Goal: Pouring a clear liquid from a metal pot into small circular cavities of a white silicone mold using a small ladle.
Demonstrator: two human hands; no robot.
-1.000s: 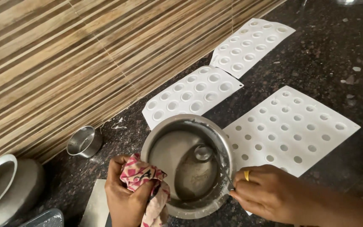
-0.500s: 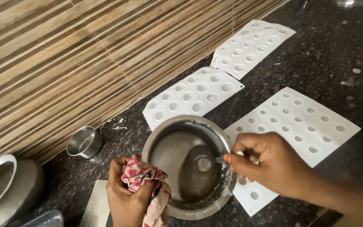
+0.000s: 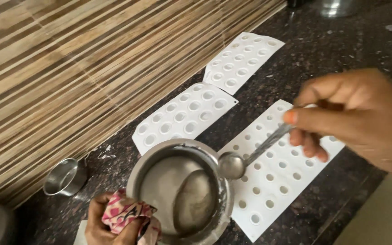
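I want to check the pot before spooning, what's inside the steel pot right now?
The steel pot holds a pale grey-white liquid, tilted so part of its bare bottom shows. The spoon is lifted over the rim; whether its bowl is filled cannot be told.

The pot (image 3: pixel 180 190) stands on the counter (image 3: pixel 341 54) just right of the left hand (image 3: pixel 110 224). The spoon (image 3: pixel 250 154) in the right hand (image 3: pixel 350 118) hangs over the nearest mould tray (image 3: pixel 277 181). Two more trays (image 3: pixel 184 115) lie beyond, a small cup (image 3: pixel 64 177) left.
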